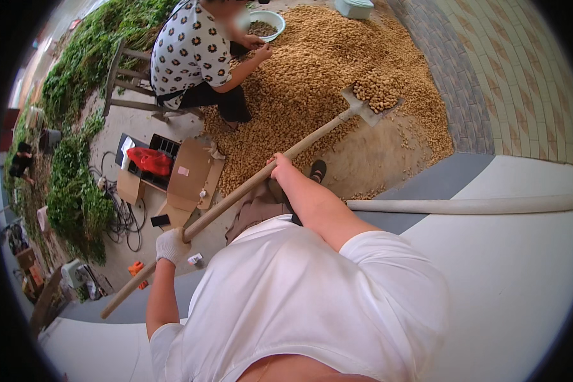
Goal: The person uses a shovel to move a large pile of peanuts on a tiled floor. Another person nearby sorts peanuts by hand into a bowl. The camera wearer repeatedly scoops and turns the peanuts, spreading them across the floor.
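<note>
A shovel's long wooden handle (238, 192) runs diagonally across the front of my body. My left hand (172, 244), in a white knitted glove, is closed around its lower part. Farther up the shaft, my bare right hand (281, 166) grips it too. At the far end, the metal shovel blade (370, 114) carries a heap of unshelled peanuts (378, 90). Behind and left of the blade spreads a large pile of peanuts (310, 62) on the concrete floor. Whether the blade touches the floor or pile, I cannot tell.
A person (191, 52) sits on a wooden chair (124, 81) beside the pile, hands near a basin (270, 26). Left lie an open cardboard box (191, 167), cables (124, 215) and leafy plants (76, 205). A pipe (463, 205) juts in from the tiled wall's side.
</note>
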Available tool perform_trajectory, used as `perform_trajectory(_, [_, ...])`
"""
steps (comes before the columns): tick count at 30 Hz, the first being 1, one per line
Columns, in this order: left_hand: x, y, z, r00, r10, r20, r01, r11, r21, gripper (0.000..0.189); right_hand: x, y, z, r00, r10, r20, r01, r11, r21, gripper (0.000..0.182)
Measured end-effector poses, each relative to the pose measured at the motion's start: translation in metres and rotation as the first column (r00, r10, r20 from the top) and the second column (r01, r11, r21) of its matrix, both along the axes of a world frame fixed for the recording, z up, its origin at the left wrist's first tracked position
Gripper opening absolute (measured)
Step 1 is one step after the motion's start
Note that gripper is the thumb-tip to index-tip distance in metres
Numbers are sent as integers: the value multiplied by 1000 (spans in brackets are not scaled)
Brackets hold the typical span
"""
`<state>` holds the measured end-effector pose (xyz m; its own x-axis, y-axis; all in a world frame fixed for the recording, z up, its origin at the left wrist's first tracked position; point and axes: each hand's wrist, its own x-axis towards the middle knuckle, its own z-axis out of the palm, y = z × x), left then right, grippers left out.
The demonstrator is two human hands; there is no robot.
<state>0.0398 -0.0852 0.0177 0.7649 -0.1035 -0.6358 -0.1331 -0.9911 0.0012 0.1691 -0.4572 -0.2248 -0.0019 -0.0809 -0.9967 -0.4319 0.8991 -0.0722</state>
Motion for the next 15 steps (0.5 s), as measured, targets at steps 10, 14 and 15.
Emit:
perform_trajectory(10, [-49, 42, -26, 950, 186, 252, -210, 975, 73, 11, -9, 53, 19, 935, 354, -27, -355, 932, -76, 18])
perform_trajectory(14, [-61, 48, -26, 943, 214, 254, -239, 968, 73, 11, -8, 69, 11, 909, 417, 4, -415, 906, -78, 22])
perform_trajectory(15, [-61, 48, -24, 944, 219, 247, -241, 968, 64, 11, -8, 71, 6, 898, 440, -15, -439, 892, -104, 23])
